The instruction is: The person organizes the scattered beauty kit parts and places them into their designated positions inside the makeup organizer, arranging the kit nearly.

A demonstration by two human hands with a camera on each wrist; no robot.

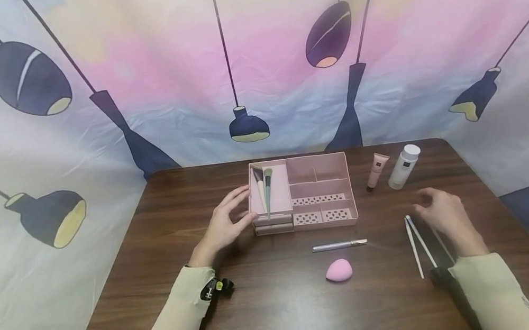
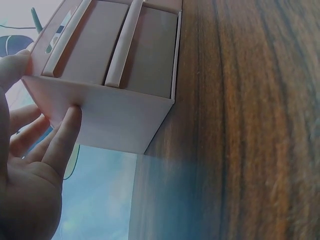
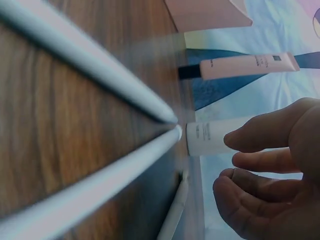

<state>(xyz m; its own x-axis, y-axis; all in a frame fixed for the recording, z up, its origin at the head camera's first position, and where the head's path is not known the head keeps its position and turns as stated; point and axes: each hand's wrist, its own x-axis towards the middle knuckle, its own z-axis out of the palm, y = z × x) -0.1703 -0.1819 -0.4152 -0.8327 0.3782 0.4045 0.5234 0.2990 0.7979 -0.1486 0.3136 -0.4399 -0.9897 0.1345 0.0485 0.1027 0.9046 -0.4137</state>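
A pink makeup organizer [image 1: 322, 191] stands on the table, with two makeup brushes [image 1: 267, 186] lying on its left top. My left hand [image 1: 224, 222] rests against its left side, fingers extended; in the left wrist view the fingertips touch the side wall [image 2: 110, 115] below two drawers. My right hand [image 1: 446, 216] hovers at the right, fingers loosely bent, with nothing seen between them. Near it are several slim white pencil-like sticks [image 1: 414, 249], one partly behind the hand. In the right wrist view the hand [image 3: 270, 175] is in front of a white bottle [image 3: 205, 137].
Behind the right hand stand a pink tube [image 1: 378, 171] with a dark cap and a white bottle [image 1: 404, 167]. A silvery pen-shaped item [image 1: 339, 245] and a pink makeup sponge [image 1: 339, 271] lie in front of the organizer. A patterned cloth [image 1: 275, 79] hangs behind the table [image 1: 270, 318].
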